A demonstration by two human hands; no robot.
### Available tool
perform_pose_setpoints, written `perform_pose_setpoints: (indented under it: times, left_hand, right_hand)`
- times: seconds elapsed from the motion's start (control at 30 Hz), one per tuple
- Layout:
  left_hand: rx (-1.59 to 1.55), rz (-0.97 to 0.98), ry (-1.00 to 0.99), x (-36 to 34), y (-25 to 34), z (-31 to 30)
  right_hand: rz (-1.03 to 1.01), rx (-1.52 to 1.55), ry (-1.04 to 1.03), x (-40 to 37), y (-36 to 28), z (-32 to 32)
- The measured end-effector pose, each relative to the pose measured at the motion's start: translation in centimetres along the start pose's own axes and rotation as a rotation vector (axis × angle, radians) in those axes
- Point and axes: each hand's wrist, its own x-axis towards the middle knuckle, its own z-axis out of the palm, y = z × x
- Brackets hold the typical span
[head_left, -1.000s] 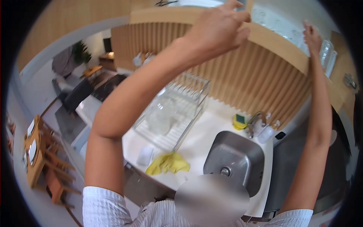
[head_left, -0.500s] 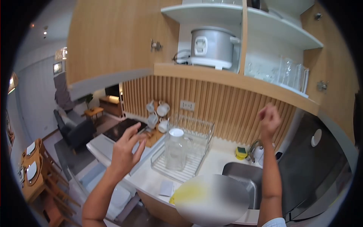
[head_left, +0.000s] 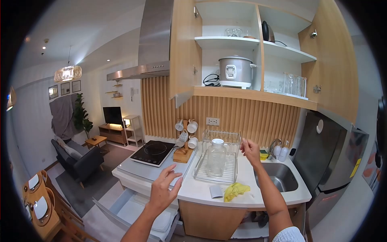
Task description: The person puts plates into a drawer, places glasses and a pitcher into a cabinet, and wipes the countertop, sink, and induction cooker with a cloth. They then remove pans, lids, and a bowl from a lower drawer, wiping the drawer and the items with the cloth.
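A clear glass pitcher with a round white lid [head_left: 216, 158] stands upright on the ribbed metal dish rack [head_left: 228, 174], between the hands and farther back. The left hand [head_left: 164, 185], near the counter's front edge, holds nothing, its thumb and fingers apart. The right hand [head_left: 250, 151] is right of the rack, fingers curled; whether they meet, I cannot tell. Right of the pitcher's base lies a crumpled yellow cloth [head_left: 236, 191].

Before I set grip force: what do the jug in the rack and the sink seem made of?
Jug: clear, glossy glass or hard plastic; the rack shows through, but the look cannot settle which. Sink: probably brushed stainless steel, from its grey, soft metallic sheen.
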Motion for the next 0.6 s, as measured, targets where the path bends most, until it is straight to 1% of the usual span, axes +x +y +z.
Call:
perform_pose_setpoints:
  times: [0.03,0.1,0.17,0.23,0.3,0.37,0.47,0.6]
  left_hand:
    - [-0.042,-0.046,-0.035,-0.6,-0.2,-0.8]
    - [-0.053,-0.045,-0.038,-1.5,-0.8,-2.2]
    - [-0.084,-0.097,-0.043,-2.3,-1.1,-3.6]
    - [-0.104,-0.118,-0.037,-3.3,-1.5,-4.7]
    - [-0.119,-0.139,-0.028,-4.2,-1.7,-5.8]
    - [-0.166,-0.217,-0.012,-4.9,-1.8,-6.5]
    - [-0.163,-0.249,-0.033,-5.5,-2.5,-6.5]
    - [-0.202,-0.269,-0.056,-5.5,-2.5,-5.0]
  right_hand:
    - [0.047,-0.013,-0.036,-0.7,-0.4,0.8]
    - [0.093,-0.038,-0.053,-2.1,-1.2,1.7]
    - [0.192,-0.036,-0.102,-3.3,-1.9,2.4]
    - [0.207,-0.046,-0.114,-4.0,-1.3,2.4]
    - [0.285,-0.04,-0.129,-4.4,-0.8,2.1]
    - [0.309,-0.051,-0.123,-4.9,-0.4,2.0]
    - [0.367,-0.023,-0.105,-5.8,0.4,1.7]
    - [0.416,-0.021,-0.145,-6.8,1.9,1.7]
